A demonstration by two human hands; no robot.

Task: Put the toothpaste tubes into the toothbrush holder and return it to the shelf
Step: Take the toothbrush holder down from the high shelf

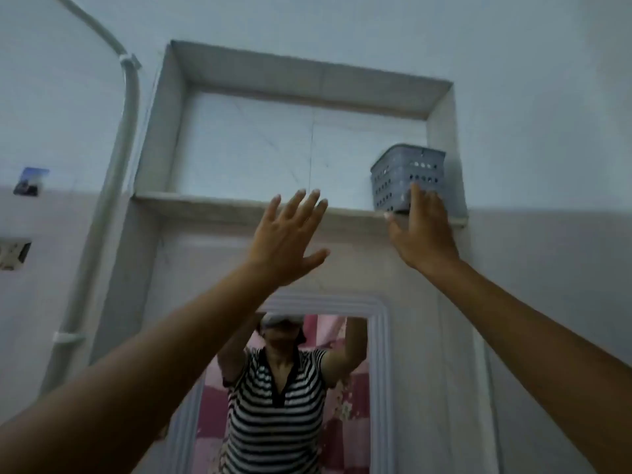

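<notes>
A grey perforated toothbrush holder stands at the right end of a recessed wall shelf, high above me. My right hand is raised against the holder's lower front, fingertips touching it, palm flat and fingers apart, not wrapped around it. My left hand is held up in front of the shelf's ledge near the middle, fingers spread, holding nothing. The holder's inside is hidden from below, and no toothpaste tubes show.
A mirror below the shelf reflects a person in a striped shirt with both arms raised. A grey pipe runs down the wall at left, beside a wall socket. The shelf left of the holder is bare.
</notes>
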